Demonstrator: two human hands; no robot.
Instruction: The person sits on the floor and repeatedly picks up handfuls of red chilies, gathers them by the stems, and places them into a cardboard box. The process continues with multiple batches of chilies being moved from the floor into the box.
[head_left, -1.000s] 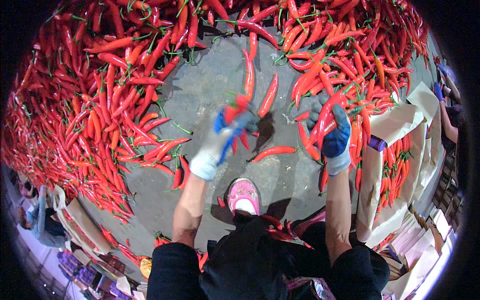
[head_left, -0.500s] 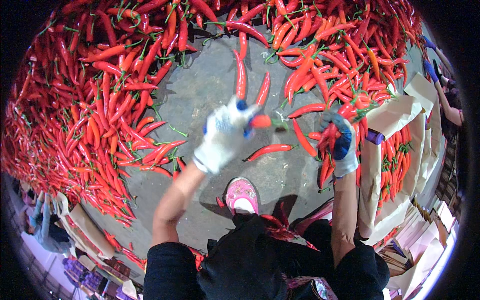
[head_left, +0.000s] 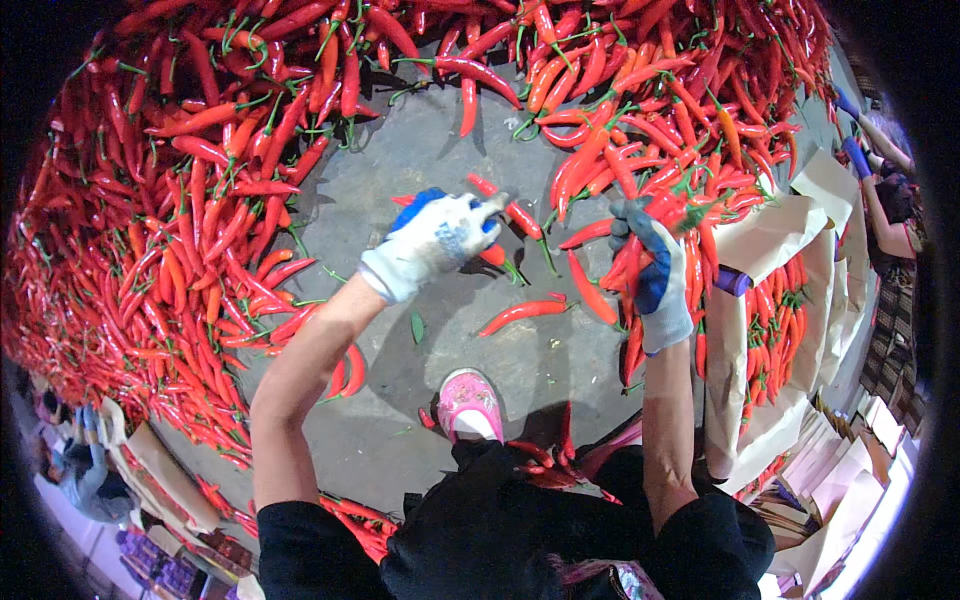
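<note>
My left hand [head_left: 430,240], in a white and blue work glove, is over the grey floor with its fingers closed at a red chili pepper [head_left: 522,220]. A second chili [head_left: 493,256] sticks out under the glove, its green stem pointing down; whether that one is held I cannot tell. My right hand [head_left: 655,265], gloved alike, is closed round several red chilies, whose green stems show above the fingers. Below and between the hands, a single curved chili [head_left: 522,316] lies on the floor.
A large heap of red chilies [head_left: 200,220] curves round the left and far sides. To the right stands an open paper bag [head_left: 728,375] with chilies in it, near stacked paper [head_left: 835,490]. My pink shoe [head_left: 468,396] is below. Another person's blue-gloved hand [head_left: 856,155] shows at far right.
My left hand has moved a little left and the chili that stuck out of it has changed position. The two chilies lying ahead of it have shifted. My right hand keeps its bunch.
</note>
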